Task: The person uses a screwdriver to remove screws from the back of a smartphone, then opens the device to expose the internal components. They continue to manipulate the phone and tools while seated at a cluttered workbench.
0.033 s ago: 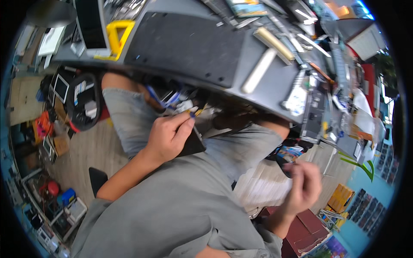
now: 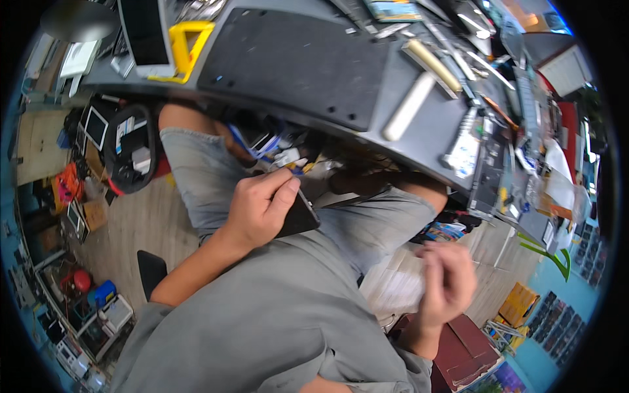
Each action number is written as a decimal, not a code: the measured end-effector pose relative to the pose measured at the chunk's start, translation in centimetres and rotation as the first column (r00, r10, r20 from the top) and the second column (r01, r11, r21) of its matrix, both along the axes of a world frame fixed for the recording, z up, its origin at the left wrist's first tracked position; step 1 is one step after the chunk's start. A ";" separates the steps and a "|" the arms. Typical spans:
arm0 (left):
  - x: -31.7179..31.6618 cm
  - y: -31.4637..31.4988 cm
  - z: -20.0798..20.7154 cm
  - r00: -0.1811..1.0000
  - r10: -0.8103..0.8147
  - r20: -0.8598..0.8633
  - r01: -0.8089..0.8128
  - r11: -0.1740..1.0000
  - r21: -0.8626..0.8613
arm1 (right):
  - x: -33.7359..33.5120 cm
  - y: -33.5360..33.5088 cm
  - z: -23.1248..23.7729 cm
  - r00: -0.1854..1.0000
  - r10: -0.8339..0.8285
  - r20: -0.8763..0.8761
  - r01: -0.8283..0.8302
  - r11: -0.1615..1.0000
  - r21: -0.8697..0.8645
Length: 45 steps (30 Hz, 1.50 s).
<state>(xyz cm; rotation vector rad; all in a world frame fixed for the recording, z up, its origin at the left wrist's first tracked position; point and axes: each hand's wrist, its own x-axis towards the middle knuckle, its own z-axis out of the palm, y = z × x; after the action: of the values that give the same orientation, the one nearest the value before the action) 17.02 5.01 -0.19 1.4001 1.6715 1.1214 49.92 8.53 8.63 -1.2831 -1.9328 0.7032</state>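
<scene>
My left hand (image 2: 259, 209) is closed round a thin black flat device (image 2: 300, 217), held over my lap near my belly. Its thumb lies along the top; most of the device is hidden under the hand, so I cannot tell its exact kind. Out to the right, above the floor, my right hand (image 2: 449, 281) is raised with its fingers curled together. Motion blurs its fingertips, and anything pinched in them is too small or smeared to name. Neither hand touches the bench.
Ahead is a grey bench (image 2: 419, 147) with a large black mat (image 2: 295, 65), a yellow frame (image 2: 188, 49), a white-screened-edge tablet (image 2: 145, 36), a pale roller-like bar (image 2: 409, 105) and cluttered tools. A dark red box (image 2: 462, 354) stands low at right; a bin (image 2: 131, 154) sits at left.
My right hand has shifted slightly left in the picture. The bench has slid a little right and down in view; my left hand keeps its grip on the device.
</scene>
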 end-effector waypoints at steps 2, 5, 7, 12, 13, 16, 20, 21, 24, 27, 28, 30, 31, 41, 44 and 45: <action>-0.4 -1.6 0.3 0.997 0.074 0.022 -0.074 0.997 0.022 | -6.1 0.4 -0.5 0.976 0.216 0.019 -0.215 0.976 -0.014; -1.1 -3.2 0.7 0.991 0.134 0.030 -0.135 0.991 0.023 | -11.1 0.1 -2.2 0.942 0.335 0.019 -0.336 0.942 0.018; -1.7 -3.7 0.4 0.979 0.197 0.043 -0.200 0.978 0.064 | -13.1 -0.1 -3.3 0.924 0.381 -0.014 -0.380 0.924 0.051; -2.3 -5.0 0.7 0.957 0.281 0.071 -0.288 0.951 0.111 | -15.6 -0.8 -3.7 0.889 0.459 -0.009 -0.453 0.880 0.146; -2.3 -5.1 0.5 0.955 0.287 0.079 -0.295 0.947 0.126 | -15.9 -0.9 -3.7 0.887 0.461 -0.002 -0.455 0.875 0.167; -2.8 -5.7 0.7 0.961 0.269 0.059 -0.274 0.954 0.121 | -16.7 -1.3 -4.1 0.889 0.456 0.040 -0.455 0.872 0.182; -3.0 -6.0 0.2 0.965 0.255 0.065 -0.262 0.953 0.151 | -17.8 -1.4 -5.0 0.878 0.475 0.053 -0.473 0.846 0.246; -3.1 -6.0 0.2 0.964 0.257 0.065 -0.264 0.951 0.161 | -18.0 -1.4 -5.2 0.879 0.474 0.056 -0.472 0.846 0.247; -3.2 -6.0 0.1 0.965 0.254 0.062 -0.261 0.948 0.180 | -18.5 -1.6 -5.5 0.881 0.470 0.049 -0.467 0.848 0.252; -3.2 -6.0 0.2 0.970 0.236 0.051 -0.241 0.954 0.180 | -18.5 -1.7 -5.5 0.883 0.466 0.052 -0.464 0.850 0.249; -3.2 -6.0 0.3 0.972 0.230 0.047 -0.235 0.955 0.180 | -18.5 -1.7 -5.5 0.884 0.465 0.056 -0.463 0.851 0.247; -3.1 -5.9 0.2 0.974 0.225 0.039 -0.228 0.956 0.182 | -18.5 -1.6 -5.9 0.883 0.467 0.048 -0.461 0.846 0.267; -3.1 -5.9 0.2 0.974 0.225 0.034 -0.228 0.956 0.184 | -18.5 -1.5 -6.0 0.883 0.467 0.044 -0.460 0.844 0.277; -3.0 -5.7 0.1 0.976 0.216 0.025 -0.217 0.966 0.143 | -18.2 -1.2 -6.6 0.873 0.481 0.081 -0.482 0.826 0.292; -3.0 -5.6 -0.1 0.977 0.211 0.032 -0.214 0.964 0.160 | -18.1 -1.0 -6.8 0.861 0.492 0.128 -0.505 0.797 0.331; -3.1 -5.6 -0.1 0.978 0.207 0.034 -0.210 0.965 0.160 | -18.2 -1.0 -6.8 0.855 0.496 0.148 -0.514 0.781 0.354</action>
<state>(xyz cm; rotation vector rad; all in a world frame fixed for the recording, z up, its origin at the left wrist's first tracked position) 13.94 -0.62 -0.32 1.3297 1.7806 1.4123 31.77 7.56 1.82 -0.5358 -2.3399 0.5048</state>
